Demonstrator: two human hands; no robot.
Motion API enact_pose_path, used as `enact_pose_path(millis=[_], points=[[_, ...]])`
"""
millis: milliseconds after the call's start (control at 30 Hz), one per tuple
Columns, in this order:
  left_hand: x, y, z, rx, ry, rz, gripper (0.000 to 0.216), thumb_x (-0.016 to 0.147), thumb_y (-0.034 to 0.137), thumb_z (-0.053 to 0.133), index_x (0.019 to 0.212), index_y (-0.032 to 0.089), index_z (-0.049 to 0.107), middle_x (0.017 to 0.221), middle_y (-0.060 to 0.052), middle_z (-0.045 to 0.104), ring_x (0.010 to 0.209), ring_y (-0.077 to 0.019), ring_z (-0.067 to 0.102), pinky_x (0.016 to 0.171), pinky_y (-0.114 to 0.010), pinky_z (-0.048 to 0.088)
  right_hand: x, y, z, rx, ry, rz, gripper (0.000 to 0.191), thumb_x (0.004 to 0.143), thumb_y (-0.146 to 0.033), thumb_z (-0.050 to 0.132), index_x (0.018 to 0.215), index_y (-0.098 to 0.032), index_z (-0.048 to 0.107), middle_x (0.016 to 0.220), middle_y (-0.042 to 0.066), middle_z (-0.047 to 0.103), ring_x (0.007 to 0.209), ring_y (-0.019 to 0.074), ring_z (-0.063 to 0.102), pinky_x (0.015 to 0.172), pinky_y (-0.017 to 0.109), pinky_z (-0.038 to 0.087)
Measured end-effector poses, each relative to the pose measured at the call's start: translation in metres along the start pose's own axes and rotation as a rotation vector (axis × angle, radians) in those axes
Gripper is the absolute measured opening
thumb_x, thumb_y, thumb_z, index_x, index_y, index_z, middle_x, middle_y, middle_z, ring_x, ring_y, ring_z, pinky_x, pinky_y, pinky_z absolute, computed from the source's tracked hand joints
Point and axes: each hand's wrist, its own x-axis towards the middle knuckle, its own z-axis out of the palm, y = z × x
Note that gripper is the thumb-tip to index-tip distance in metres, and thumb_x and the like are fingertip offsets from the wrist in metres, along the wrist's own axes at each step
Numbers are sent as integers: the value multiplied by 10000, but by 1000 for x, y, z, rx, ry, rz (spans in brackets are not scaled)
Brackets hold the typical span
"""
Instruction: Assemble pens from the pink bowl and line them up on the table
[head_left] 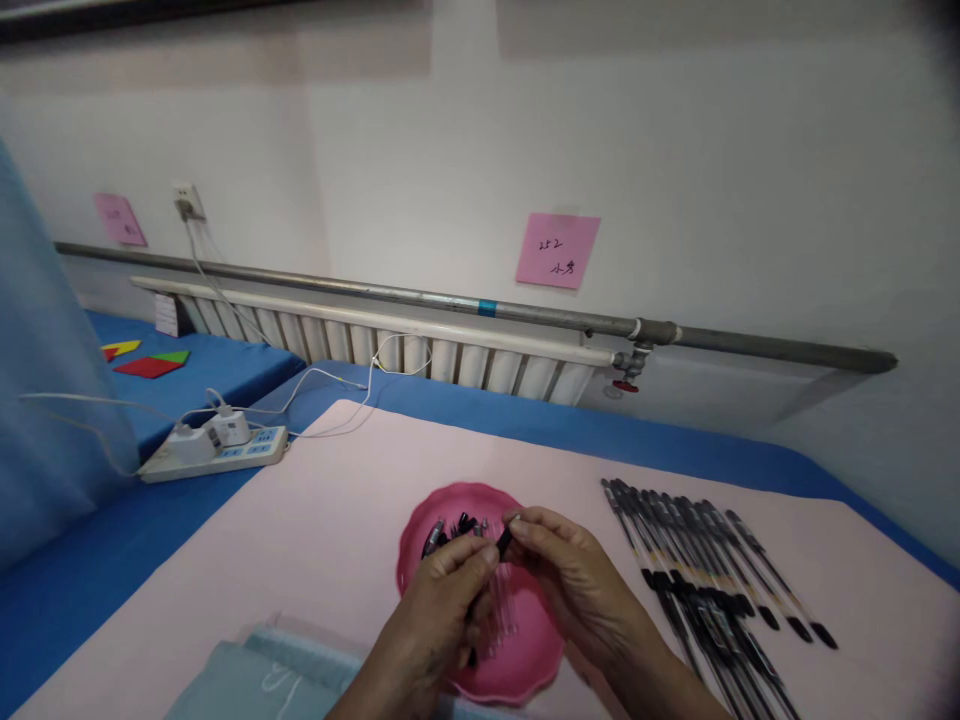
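Observation:
Over a pink bowl with a scalloped rim (411, 540), my left hand (450, 595) and my right hand (574, 570) meet with closed fingertips. Between them they pinch a short black pen part (505, 543), tilted up to the right; its exact kind is too small to tell. Inside the bowl lie black pen pieces (435, 538) and thin clear tubes (504, 610). Something small and black shows below my left hand, and I cannot tell whether it is held. To the right of my right hand, several black pens (675, 520) lie side by side in overlapping rows.
A pink sheet (315, 520) covers the blue table (480, 400). Folded light-blue cloth (247, 675) lies at the front left. A power strip (270, 447) with plugged-in chargers and white cables sits at the left. Behind the table are a radiator (450, 360) and a pipe (420, 297).

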Motion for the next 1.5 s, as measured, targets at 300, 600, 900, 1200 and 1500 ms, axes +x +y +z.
enact_pose_path(millis=[300,600,900,1200,1500], points=[[-5,4,3,-21,6,-49,508,625,619,632,911,212,527,385,132,342,287,-16,184,340,-182,67,-3,7,6,37,-68,-41,265,697,-407,727,837,-182,712,799,38,693,789,179,588,733,289,429],[-4,12,-2,-45,98,1,432,646,574,638,813,203,494,417,118,373,309,-10,230,343,-160,77,-8,4,6,153,-88,126,372,715,-466,685,963,-190,709,1019,84,693,1044,237,560,877,343,413],[-1,12,-10,-59,91,27,414,665,567,633,791,202,484,440,118,369,319,-3,212,355,-159,65,-7,0,9,209,-144,180,443,795,-528,563,1024,-170,687,1047,102,675,1076,227,550,900,329,408],[-3,10,-1,-5,56,-22,488,618,614,638,851,201,518,413,116,373,303,-16,222,343,-173,80,-8,0,13,182,-182,140,462,781,-574,542,956,-171,686,1027,108,672,995,246,587,862,359,441],[-3,16,-10,-36,102,26,427,658,583,629,789,202,487,431,118,337,331,-12,200,367,-176,67,-9,3,9,202,-102,144,355,774,-480,614,961,-193,708,1051,93,674,1044,239,570,874,348,433]])
